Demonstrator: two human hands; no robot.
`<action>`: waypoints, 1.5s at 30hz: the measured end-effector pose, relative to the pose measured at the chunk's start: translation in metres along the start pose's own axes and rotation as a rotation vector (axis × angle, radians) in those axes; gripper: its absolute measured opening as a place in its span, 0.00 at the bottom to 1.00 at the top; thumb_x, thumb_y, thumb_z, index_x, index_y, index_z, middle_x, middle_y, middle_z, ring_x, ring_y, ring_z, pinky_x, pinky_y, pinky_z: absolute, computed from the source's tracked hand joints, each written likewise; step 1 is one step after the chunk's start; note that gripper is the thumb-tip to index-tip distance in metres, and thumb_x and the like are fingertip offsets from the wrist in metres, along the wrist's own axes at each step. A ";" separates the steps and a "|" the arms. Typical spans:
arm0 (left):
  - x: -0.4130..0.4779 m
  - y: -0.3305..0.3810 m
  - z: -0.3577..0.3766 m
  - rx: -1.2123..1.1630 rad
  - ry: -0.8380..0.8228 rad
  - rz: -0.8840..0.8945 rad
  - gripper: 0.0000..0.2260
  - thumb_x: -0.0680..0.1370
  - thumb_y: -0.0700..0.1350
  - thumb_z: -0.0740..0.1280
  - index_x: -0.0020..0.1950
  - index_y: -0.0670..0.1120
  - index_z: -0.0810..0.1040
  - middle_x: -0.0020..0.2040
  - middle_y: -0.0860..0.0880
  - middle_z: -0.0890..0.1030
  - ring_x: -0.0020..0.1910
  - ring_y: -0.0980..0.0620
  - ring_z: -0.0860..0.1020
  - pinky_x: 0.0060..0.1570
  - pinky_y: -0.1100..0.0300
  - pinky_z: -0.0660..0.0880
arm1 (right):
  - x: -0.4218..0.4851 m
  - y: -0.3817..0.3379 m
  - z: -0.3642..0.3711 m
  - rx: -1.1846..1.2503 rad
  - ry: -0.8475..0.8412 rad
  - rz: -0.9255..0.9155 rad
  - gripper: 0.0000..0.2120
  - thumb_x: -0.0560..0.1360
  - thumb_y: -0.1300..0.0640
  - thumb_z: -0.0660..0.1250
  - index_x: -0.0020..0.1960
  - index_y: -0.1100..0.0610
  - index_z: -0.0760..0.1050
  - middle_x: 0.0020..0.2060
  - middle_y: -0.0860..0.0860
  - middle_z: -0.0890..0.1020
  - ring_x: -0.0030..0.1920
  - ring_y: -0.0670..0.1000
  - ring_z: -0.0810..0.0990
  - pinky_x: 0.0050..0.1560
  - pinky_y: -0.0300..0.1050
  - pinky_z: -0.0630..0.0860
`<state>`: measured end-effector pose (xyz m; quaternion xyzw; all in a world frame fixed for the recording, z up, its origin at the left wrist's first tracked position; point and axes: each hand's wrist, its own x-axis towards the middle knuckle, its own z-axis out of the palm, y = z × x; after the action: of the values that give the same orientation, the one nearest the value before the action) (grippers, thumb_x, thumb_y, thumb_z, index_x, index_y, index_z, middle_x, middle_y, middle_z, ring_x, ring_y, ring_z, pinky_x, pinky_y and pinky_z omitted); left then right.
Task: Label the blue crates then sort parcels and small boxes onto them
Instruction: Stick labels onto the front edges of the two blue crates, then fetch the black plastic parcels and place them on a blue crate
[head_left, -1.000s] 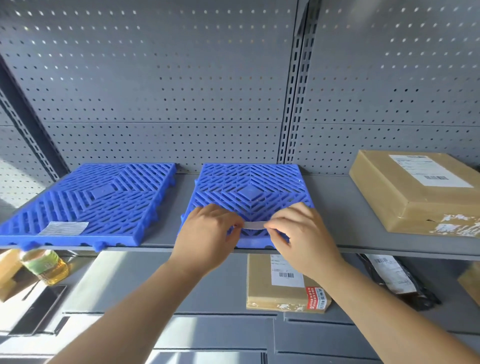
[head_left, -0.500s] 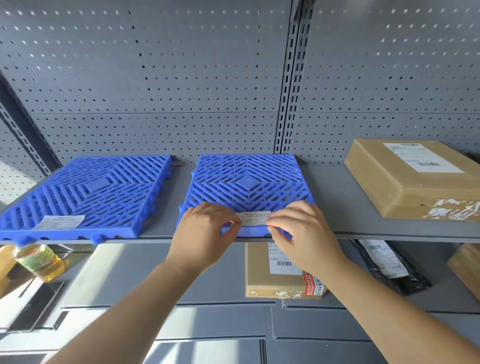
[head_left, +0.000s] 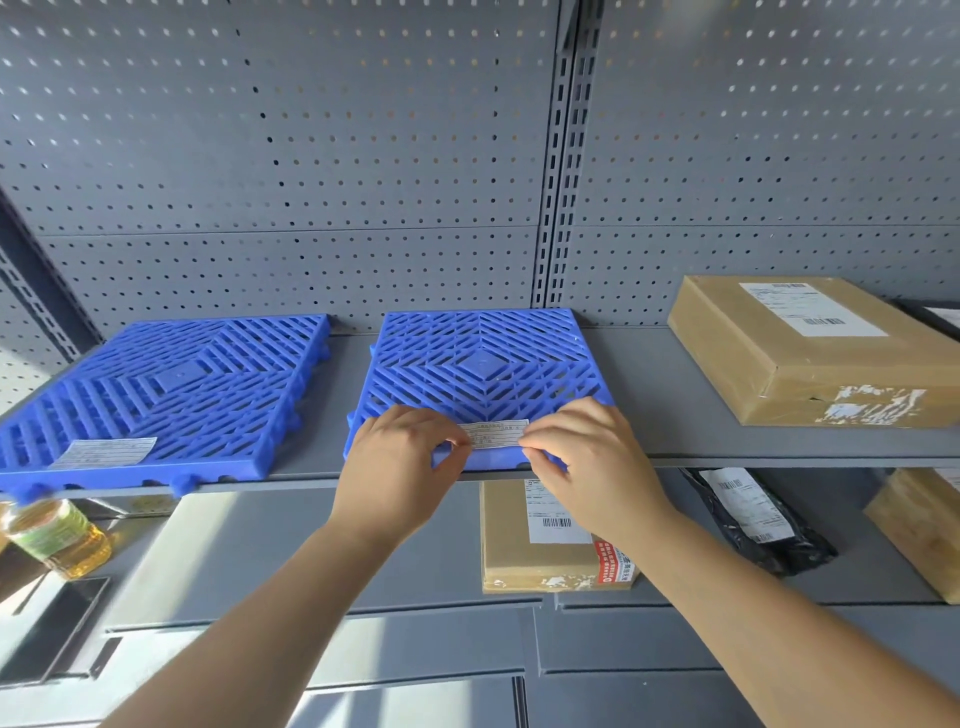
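Back wall: grey pegboard (head_left: 311, 156) fills your view behind the shelves.
Upper shelf: the upper shelf (head_left: 649, 405) in front of you carries two flat blue crates and a box.
Lower shelf: the lower shelf (head_left: 249, 551) sits beneath it and holds parcels and a bottle.
Right end: the big box (head_left: 795, 358), brown card with a shipping slip on top, lies well apart from the crates.
Left side: the left crate (head_left: 171, 395) lies flat, its front edge at the shelf lip.
Centre: the right crate (head_left: 483, 364) lies just beside it, not touching, directly ahead of you.
Below the crates: a small parcel (head_left: 519, 551) lies under your right wrist, with a black bag (head_left: 769, 535) to its right.
Far left below: a bottle (head_left: 57, 535) of yellow liquid lies tilted.
Your hands: your left hand (head_left: 400, 462) pinches one end of the paper label (head_left: 494, 434) and your right hand (head_left: 587, 457) pinches the other, fingers curled.
Task piece: the paper label lies across the right crate's front edge.
Done already: a stuck label (head_left: 106, 451) sits on the left crate's front corner.
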<state>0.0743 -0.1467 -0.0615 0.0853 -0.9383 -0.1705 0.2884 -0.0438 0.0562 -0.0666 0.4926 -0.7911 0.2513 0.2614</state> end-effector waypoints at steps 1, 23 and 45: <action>0.000 0.000 0.000 -0.001 -0.002 -0.004 0.06 0.75 0.52 0.67 0.43 0.56 0.84 0.41 0.60 0.82 0.41 0.53 0.77 0.46 0.51 0.76 | 0.000 0.000 0.000 -0.003 -0.002 0.001 0.04 0.73 0.59 0.72 0.45 0.52 0.85 0.44 0.42 0.85 0.46 0.53 0.79 0.48 0.52 0.75; 0.001 0.110 0.034 -0.066 0.004 0.172 0.11 0.74 0.51 0.66 0.53 0.52 0.83 0.51 0.54 0.82 0.48 0.46 0.80 0.49 0.50 0.74 | -0.077 0.009 -0.073 -0.076 0.104 0.396 0.12 0.77 0.55 0.64 0.58 0.55 0.79 0.54 0.47 0.82 0.54 0.53 0.77 0.55 0.52 0.75; -0.003 0.445 0.151 -0.375 -0.166 0.285 0.17 0.78 0.45 0.67 0.67 0.51 0.73 0.59 0.53 0.78 0.59 0.51 0.74 0.58 0.54 0.74 | -0.241 0.173 -0.314 -0.108 0.267 0.727 0.14 0.79 0.57 0.65 0.64 0.54 0.75 0.59 0.48 0.80 0.60 0.51 0.74 0.59 0.47 0.71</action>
<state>-0.0372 0.3073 -0.0157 -0.1173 -0.9132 -0.3059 0.2423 -0.0581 0.4853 -0.0193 0.1286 -0.8853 0.3472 0.2815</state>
